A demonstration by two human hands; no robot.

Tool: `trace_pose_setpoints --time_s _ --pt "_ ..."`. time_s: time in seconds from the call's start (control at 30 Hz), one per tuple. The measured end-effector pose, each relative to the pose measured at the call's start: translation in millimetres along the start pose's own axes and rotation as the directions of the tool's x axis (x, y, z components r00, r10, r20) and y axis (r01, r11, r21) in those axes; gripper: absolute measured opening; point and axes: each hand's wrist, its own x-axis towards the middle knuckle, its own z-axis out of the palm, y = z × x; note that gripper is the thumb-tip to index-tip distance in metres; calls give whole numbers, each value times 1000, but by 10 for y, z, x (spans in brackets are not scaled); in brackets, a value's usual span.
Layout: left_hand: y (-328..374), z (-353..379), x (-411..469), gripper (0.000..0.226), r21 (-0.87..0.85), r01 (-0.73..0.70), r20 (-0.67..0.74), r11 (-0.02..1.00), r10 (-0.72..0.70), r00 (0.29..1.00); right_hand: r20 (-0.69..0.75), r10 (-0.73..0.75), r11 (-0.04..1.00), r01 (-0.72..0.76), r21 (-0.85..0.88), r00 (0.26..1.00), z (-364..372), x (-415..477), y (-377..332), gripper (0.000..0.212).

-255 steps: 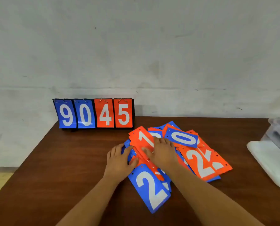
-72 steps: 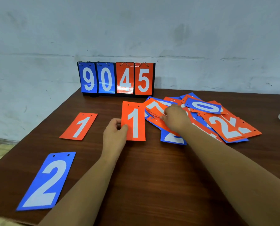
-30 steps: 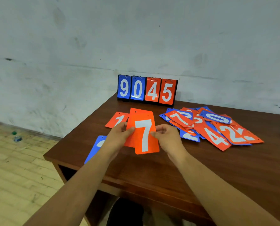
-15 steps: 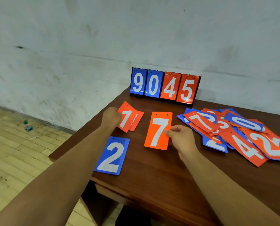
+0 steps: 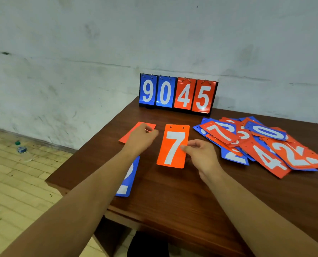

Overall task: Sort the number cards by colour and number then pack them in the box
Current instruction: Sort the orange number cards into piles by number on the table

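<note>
A small plastic bottle (image 5: 21,150) lies on the plank floor off the desk's left edge. Near the left edge of the brown desk (image 5: 173,191) an orange card (image 5: 131,131) lies slanted, its number hidden under the left hand (image 5: 141,139). That hand's fingers curl down over the card's far end and hold it. Closer to the front-left corner lies a blue 2 card (image 5: 131,173), partly covered by the left forearm. Just right of these, an orange 7 card (image 5: 173,146) lies with its punched holes toward the back edge. The right hand (image 5: 202,154) pinches its right edge between thumb and forefinger, the other fingers loosely curled. At the back edge stands a flip scoreboard (image 5: 177,93) showing blue 9 and 0, orange 4 and 5. Toward the desk's right side sprawls a loose pile of cards (image 5: 265,143), orange and blue overlapping, with a 7, a 0, a 4 and 2s legible.
</note>
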Motion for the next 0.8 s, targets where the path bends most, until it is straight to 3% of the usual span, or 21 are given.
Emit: trace_pose_setpoints --time_s 0.03,0.1,0.2,0.23,0.3,0.37,0.4,0.47,0.5,0.57,0.8 --pt "42 83 -106 27 -81 45 109 996 -36 993 -1 0 1000 0 15 1000 -52 -33 -3 16" --pt "89 246 -276 37 -86 21 244 996 1 970 -13 7 1000 -7 18 1000 -169 -108 -5 15" --pt "132 485 -462 35 -141 0 266 990 38 963 -45 17 1000 -18 -23 999 -411 -230 3 4" --pt "163 566 -523 36 -170 16 269 985 31 963 -62 -5 997 1 -75 998 -522 -262 21 11" --pt "231 725 -622 37 -194 37 283 980 20 959 -117 -122 952 83 -296 986 -793 -308 86 21" --pt "312 863 -713 35 -158 42 302 987 7 953 -83 -303 789 201 -580 949 -1121 -322 207 30" --pt "350 920 -763 34 -135 28 305 990 15 952 -7 -368 655 254 -712 930 -1289 -300 297 34" --pt "407 1035 -852 33 -79 -32 304 996 55 951 151 -327 407 284 -869 933 -1595 -231 477 41" --pt "427 1092 -886 33 -51 -63 307 997 75 949 183 -264 365 274 -890 947 -1717 -197 541 43" --pt "457 1203 -943 34 -12 -116 330 993 114 937 200 -182 392 257 -883 963 -1905 -118 618 45" --pt "571 1570 -968 46 105 -323 359 941 267 894 203 -181 521 269 -810 962 -2185 271 559 42"
